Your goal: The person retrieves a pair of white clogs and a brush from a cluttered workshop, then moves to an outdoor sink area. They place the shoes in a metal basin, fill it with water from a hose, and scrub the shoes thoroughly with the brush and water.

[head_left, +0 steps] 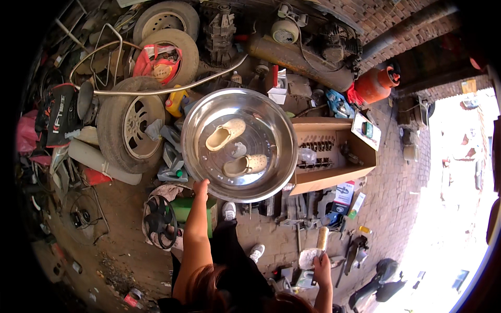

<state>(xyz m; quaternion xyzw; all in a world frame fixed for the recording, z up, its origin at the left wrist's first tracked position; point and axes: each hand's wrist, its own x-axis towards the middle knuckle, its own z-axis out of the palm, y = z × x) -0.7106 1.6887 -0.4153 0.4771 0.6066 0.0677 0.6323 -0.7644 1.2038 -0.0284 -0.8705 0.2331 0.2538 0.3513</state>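
Observation:
A wide, shiny metal basin (pixel 282 112) is in front of me, with two cream clogs (pixel 228 133) lying inside it. A small pale lump (pixel 239 149) sits between the clogs, too unclear to name. My left hand (pixel 201 189) is closed on the basin's near left rim. Low on the right, my right hand (pixel 322 265) is closed around the lower end of a pale yellow cylinder (pixel 323 238). A white rounded piece (pixel 308 258) is right beside those fingers; whether the hand holds it too is unclear.
An open cardboard box (pixel 334 180) with metal parts stands right of the basin. Wheels (pixel 138 128), a bent metal pipe (pixel 172 89) and a black fan (pixel 159 221) are on the left. An orange gas cylinder (pixel 373 86) and a compressor tank (pixel 302 62) are at the back.

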